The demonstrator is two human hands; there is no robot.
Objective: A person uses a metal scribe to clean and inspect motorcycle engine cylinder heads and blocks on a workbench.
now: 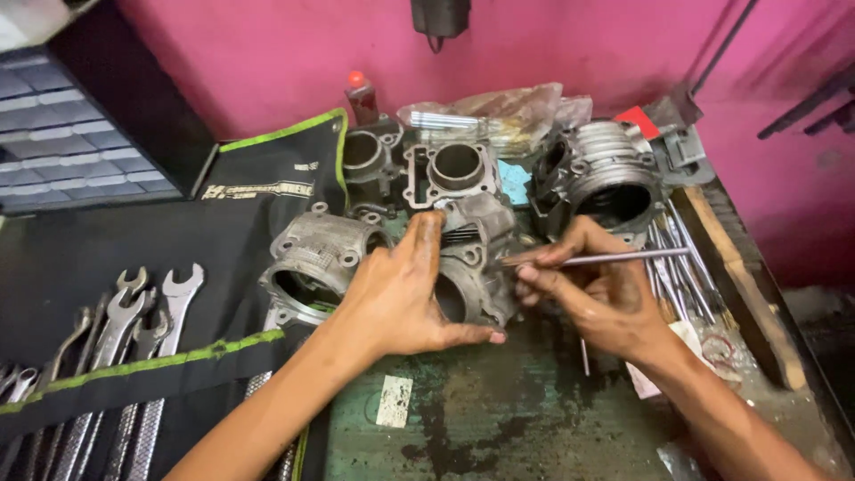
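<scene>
Left of the engine cylinder [472,267] lies a black wrench roll [134,356]; the left hand [396,298] clasps the cylinder, fingers spread over its top and thumb under its open bore. To the cylinder's right, the right hand [597,294] pinches a thin metal rod [614,258], its tip touching the cylinder's side

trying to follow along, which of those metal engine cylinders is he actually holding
The cylinder at the front centre: the left hand grips it and the right hand points a thin rod at it. The others sit untouched.
</scene>
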